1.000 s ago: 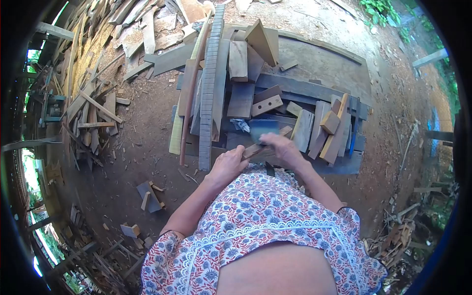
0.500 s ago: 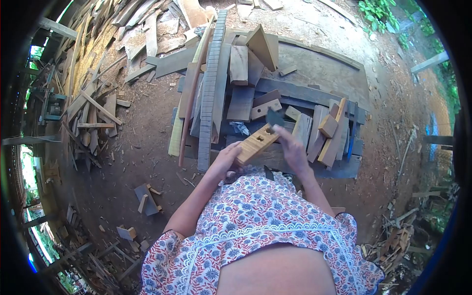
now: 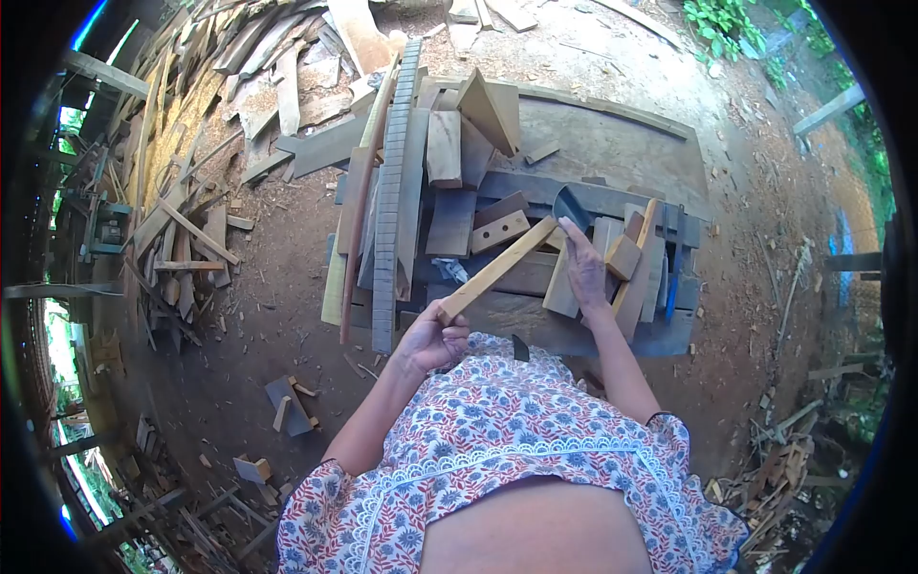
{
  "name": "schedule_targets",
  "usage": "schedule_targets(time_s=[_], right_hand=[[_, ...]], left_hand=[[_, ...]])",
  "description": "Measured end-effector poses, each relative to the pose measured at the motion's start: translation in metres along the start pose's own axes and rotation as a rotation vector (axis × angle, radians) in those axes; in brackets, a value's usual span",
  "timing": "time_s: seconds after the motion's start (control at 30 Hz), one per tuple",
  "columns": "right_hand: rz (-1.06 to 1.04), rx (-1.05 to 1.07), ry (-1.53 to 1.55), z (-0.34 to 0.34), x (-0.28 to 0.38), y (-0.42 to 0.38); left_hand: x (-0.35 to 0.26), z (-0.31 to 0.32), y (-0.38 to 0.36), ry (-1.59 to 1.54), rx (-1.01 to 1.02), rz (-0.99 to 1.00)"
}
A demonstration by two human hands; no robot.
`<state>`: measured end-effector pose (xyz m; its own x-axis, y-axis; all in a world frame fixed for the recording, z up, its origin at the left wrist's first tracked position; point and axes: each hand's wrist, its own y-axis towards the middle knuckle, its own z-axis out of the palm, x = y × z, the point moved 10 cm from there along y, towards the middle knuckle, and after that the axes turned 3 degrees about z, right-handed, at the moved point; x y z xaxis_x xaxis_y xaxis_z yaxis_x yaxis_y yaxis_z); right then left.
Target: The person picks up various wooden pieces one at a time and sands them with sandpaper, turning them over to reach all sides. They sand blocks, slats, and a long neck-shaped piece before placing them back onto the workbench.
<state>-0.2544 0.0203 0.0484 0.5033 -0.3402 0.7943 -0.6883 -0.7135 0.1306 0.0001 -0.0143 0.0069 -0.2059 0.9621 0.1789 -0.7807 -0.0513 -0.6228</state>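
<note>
My left hand (image 3: 432,340) is closed round the near end of a wooden block (image 3: 502,270), which slants up and away to the right with a narrow plain side in view. At the block's far end, my right hand (image 3: 586,268) pinches a dark bent sheet that looks like sandpaper (image 3: 571,205) between thumb and fingers. The sheet stands up just beyond the block's tip. Behind the held block, a similar block with two round holes (image 3: 501,231) lies on the low bench (image 3: 612,143). A dark pointed piece (image 3: 520,348) rests on the patterned cloth over my lap.
A long grey slatted strip (image 3: 394,191) and boards line the bench's left side. Several wood offcuts (image 3: 623,256) and a thin blue tool (image 3: 676,273) lie on the right. A crumpled pale scrap (image 3: 449,269) sits mid-bench. Scrap wood piles (image 3: 182,234) cover the ground at left.
The block has turned from its holed face to a narrow side. My left hand has moved down and left; my right hand has shifted right with the sheet, away from the block's holes.
</note>
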Motion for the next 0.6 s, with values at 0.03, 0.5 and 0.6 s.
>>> schedule_targets(time_s=[0.03,0.5,0.6], right_hand=[[-0.165,0.009,0.003,-0.005,0.028,-0.001],[0.062,-0.309,-0.090,-0.111,-0.011,-0.026],[0.428,-0.304,-0.346,-0.153,-0.084,-0.047]], left_hand=[[0.003,0.005,0.003,0.006,-0.001,0.002],[0.007,0.080,0.110,0.359,0.067,0.157],[0.008,0.115,0.172,0.714,0.149,0.391]])
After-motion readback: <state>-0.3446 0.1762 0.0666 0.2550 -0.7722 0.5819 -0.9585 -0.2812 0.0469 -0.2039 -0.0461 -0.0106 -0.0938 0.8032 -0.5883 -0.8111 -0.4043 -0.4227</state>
